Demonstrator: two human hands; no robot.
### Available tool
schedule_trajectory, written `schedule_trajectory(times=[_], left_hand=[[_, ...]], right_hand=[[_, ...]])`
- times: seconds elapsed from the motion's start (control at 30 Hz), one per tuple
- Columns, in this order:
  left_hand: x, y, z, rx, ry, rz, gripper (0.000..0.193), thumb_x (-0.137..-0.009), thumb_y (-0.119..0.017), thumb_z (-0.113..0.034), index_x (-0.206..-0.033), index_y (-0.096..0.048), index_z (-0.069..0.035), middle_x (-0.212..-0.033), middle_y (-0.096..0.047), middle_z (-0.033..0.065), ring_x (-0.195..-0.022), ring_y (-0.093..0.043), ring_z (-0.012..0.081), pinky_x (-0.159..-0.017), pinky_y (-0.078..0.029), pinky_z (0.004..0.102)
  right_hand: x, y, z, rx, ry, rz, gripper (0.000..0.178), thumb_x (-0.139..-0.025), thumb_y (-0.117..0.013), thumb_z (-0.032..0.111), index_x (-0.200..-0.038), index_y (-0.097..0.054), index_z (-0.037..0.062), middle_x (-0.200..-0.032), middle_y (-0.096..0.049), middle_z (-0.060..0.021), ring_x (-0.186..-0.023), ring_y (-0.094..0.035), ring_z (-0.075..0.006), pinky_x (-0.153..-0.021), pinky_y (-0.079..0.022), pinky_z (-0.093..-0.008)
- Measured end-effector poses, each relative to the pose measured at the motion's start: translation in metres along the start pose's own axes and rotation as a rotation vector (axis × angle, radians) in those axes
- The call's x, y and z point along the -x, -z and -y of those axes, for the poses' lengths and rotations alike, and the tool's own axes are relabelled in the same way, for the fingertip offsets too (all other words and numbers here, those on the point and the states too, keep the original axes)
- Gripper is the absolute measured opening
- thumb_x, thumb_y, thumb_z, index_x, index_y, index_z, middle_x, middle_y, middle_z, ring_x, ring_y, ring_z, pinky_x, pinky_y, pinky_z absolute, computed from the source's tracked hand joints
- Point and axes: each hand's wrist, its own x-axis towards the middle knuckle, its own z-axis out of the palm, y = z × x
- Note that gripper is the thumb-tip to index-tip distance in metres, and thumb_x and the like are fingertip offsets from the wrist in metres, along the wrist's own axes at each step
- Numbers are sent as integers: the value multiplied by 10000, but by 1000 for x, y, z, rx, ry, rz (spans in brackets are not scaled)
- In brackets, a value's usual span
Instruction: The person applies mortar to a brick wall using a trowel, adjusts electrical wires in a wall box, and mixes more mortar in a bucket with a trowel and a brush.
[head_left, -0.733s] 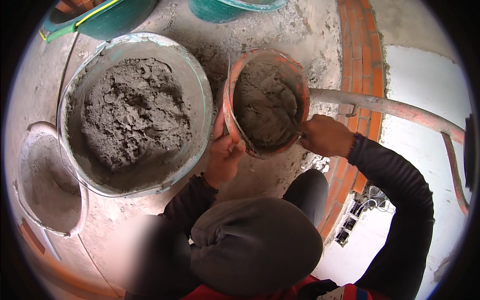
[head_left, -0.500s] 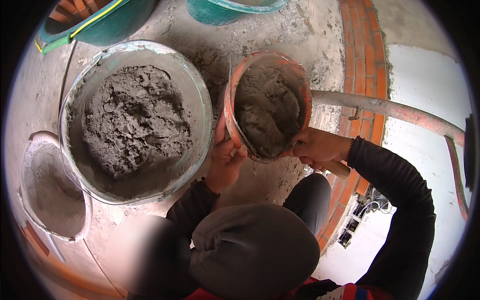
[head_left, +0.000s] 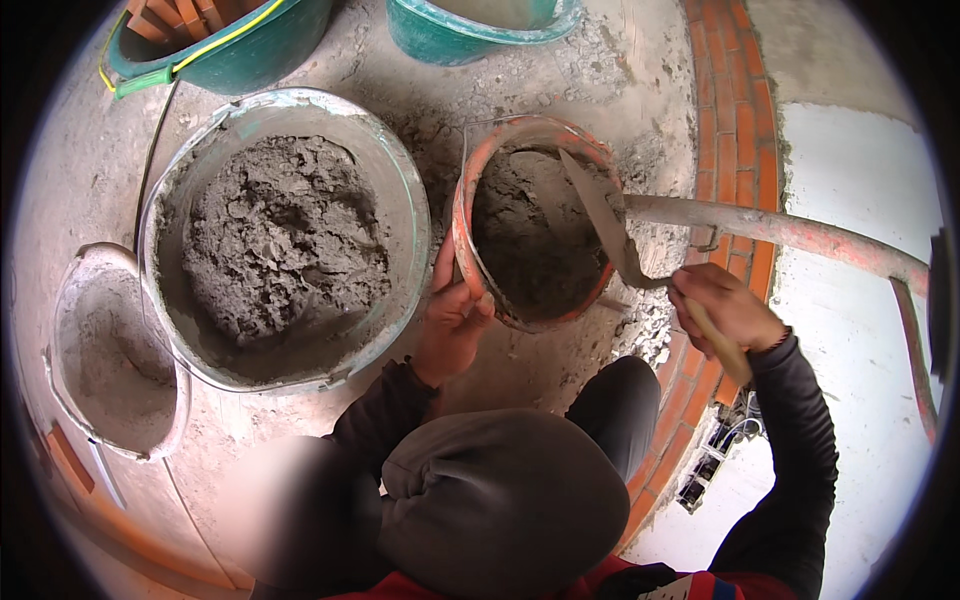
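mortar hides trowel (head_left: 608, 222) tip; right hand (head_left: 722, 310) grips it, left hand (head_left: 452, 318) holds bucket (head_left: 468, 215).

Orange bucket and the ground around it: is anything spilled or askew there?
Yes. Grey mortar crumbs lie scattered on the ground beside the orange bucket, which the left hand tips by its rim. The right hand holds a trowel.

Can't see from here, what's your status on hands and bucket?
Left hand grips orange bucket rim. Right hand holds trowel, blade inside over mortar. Big mortar tub sits close left.
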Motion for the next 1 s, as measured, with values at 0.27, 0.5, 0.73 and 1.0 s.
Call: schedule_trajectory(times=[0.27, 0.5, 0.73, 1.0], left_hand=[[-8, -5, -3, -28, -127, 35, 371, -1029, -542, -277, -1141, -624, 67, -1634, -92, 216, -1494, -180, 288, -1153, -212, 373], [-2, -2, -2, -21, -81, 60, 330, -1022, -546, -218, -1178, -617, 63, -1639, -85, 200, -1502, -162, 283, -1149, -216, 368], [0, -2, 2, -29, -114, 56, 353, -1029, -538, -231, -1194, -609, 73, -1641, -71, 190, -1499, -172, 270, -1137, -239, 357], [-8, -10, -1, 13, -119, 16, 374, -1028, -539, -242, -1192, -602, 89, -1641, -70, 193, -1494, -193, 289, -1144, -230, 359]], right_hand=[[-52, -53, 5, 506, -250, 28, 387, -1034, -451, 331, -880, -549, -11, -607, -509, -53, -454, -547, -159, -413, -470, -310], [-10, 21, -22, -32, -144, -70, 281, -1011, -514, 319, -1028, -599, 52, -702, -515, -16, -473, -517, -130, -382, -462, -280], [-53, -53, -19, 44, -344, 167, 297, -1015, -506, 337, -1055, -571, 51, -619, -508, -22, -441, -499, -132, -361, -457, -306], [-63, -17, 4, 165, -151, 106, 343, -1018, -509, 357, -1056, -613, 33, -644, -536, -74, -516, -556, -165, -417, -463, -318]])
